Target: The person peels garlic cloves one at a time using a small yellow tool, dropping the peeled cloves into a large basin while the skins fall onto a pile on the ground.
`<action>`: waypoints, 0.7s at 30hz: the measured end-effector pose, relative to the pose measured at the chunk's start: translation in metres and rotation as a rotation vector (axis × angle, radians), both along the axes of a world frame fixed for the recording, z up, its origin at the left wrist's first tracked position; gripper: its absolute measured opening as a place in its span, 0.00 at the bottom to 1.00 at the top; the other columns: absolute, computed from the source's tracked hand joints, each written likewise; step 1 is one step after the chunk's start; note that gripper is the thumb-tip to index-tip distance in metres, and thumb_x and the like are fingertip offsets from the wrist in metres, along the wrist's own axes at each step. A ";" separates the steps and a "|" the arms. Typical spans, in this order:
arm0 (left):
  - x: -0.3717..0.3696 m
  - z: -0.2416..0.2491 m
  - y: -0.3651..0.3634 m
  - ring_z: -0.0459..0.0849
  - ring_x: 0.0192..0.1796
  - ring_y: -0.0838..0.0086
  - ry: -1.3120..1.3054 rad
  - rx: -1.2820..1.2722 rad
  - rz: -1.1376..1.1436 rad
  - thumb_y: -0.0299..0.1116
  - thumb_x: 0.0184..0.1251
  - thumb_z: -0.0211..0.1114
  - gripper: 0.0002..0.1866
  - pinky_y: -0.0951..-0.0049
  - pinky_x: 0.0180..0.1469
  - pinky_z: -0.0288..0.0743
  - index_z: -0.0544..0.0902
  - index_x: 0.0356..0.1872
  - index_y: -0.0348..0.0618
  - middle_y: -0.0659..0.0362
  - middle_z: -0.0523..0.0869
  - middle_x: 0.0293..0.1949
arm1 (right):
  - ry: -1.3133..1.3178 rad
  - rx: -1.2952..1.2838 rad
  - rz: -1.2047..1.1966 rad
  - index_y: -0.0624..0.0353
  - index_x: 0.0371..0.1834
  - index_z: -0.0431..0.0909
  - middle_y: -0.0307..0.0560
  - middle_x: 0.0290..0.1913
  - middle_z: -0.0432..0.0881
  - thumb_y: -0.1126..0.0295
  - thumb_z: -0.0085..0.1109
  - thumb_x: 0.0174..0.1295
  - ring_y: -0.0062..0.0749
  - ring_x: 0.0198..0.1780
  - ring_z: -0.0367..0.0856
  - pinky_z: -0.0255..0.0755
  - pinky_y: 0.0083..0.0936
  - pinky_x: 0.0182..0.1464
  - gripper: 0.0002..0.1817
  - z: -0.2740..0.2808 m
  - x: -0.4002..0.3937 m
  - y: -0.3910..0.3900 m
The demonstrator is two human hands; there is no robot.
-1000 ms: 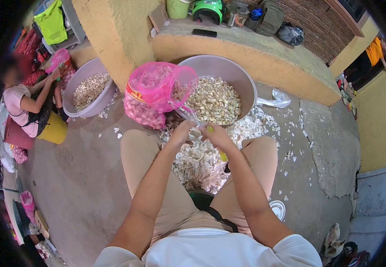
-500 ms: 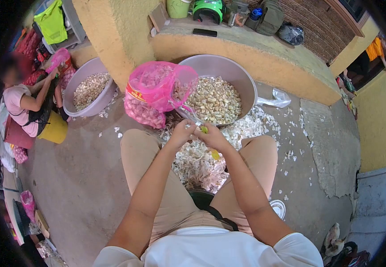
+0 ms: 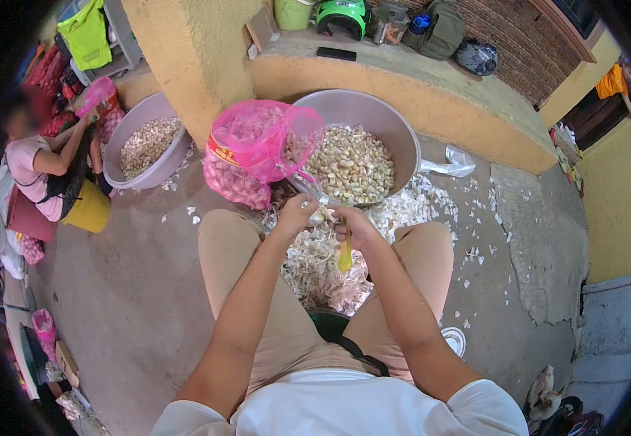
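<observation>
Between my knees, my left hand (image 3: 297,215) pinches a pale garlic bulb (image 3: 317,217), parts of it covered by the fingers. Close on its right, my right hand (image 3: 357,228) is closed around a small tool with a yellow handle (image 3: 344,256); the handle points down and its working end is hidden. Below both hands lies a heap of papery garlic skins (image 3: 323,269). Just beyond them stands a wide grey-purple basin (image 3: 403,138) with many garlic cloves (image 3: 352,163) in it. A pink mesh bag of garlic (image 3: 239,156) leans against the basin's left side.
At left, a seated person (image 3: 39,160) works beside another basin (image 3: 145,182) of cloves. A yellow ledge (image 3: 432,109) behind my basin carries a phone (image 3: 336,54), a green helmet (image 3: 342,16) and a backpack (image 3: 437,29). Skins litter the floor (image 3: 468,240).
My hands have moved slightly apart, so the garlic in my left hand shows more. My right hand has turned, and the yellow handle now hangs downward.
</observation>
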State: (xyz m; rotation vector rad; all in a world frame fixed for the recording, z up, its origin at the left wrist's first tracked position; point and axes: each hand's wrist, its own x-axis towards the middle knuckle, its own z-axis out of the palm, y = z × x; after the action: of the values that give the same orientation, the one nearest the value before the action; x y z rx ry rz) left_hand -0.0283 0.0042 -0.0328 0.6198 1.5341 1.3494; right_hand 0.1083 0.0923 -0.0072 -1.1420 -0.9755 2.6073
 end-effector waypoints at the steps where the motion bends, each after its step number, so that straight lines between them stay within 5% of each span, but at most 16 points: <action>1: 0.000 -0.004 0.000 0.76 0.26 0.80 0.036 0.039 0.014 0.33 0.61 0.54 0.07 0.79 0.20 0.70 0.73 0.36 0.43 0.63 0.75 0.29 | -0.021 0.105 -0.022 0.57 0.36 0.71 0.37 0.22 0.71 0.74 0.54 0.50 0.14 0.14 0.59 0.53 0.12 0.16 0.09 -0.003 0.000 0.002; 7: 0.004 0.000 0.004 0.74 0.30 0.82 0.110 0.152 -0.010 0.32 0.59 0.58 0.08 0.80 0.24 0.72 0.71 0.36 0.43 0.63 0.73 0.33 | -0.003 0.484 0.063 0.60 0.36 0.72 0.38 0.20 0.72 0.68 0.56 0.55 0.13 0.14 0.59 0.52 0.13 0.15 0.09 0.007 -0.002 0.009; 15: -0.008 0.014 0.001 0.74 0.35 0.81 0.048 0.059 0.139 0.27 0.53 0.63 0.11 0.80 0.33 0.72 0.71 0.36 0.43 0.64 0.75 0.33 | 0.086 0.253 0.091 0.60 0.38 0.73 0.36 0.21 0.70 0.69 0.52 0.59 0.13 0.15 0.58 0.51 0.12 0.16 0.08 0.019 0.006 0.012; 21: 0.001 0.013 -0.002 0.75 0.37 0.80 0.287 0.164 -0.007 0.32 0.51 0.66 0.12 0.80 0.32 0.72 0.77 0.37 0.44 0.63 0.74 0.37 | 0.105 0.229 0.036 0.59 0.42 0.70 0.36 0.22 0.70 0.70 0.49 0.59 0.13 0.16 0.58 0.52 0.13 0.17 0.10 0.028 0.009 0.009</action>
State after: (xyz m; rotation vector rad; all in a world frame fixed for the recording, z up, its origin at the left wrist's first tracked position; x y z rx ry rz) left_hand -0.0269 0.0027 -0.0193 0.9538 1.6542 1.4376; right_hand 0.1173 0.1011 0.0211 -0.9316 -1.2427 2.4728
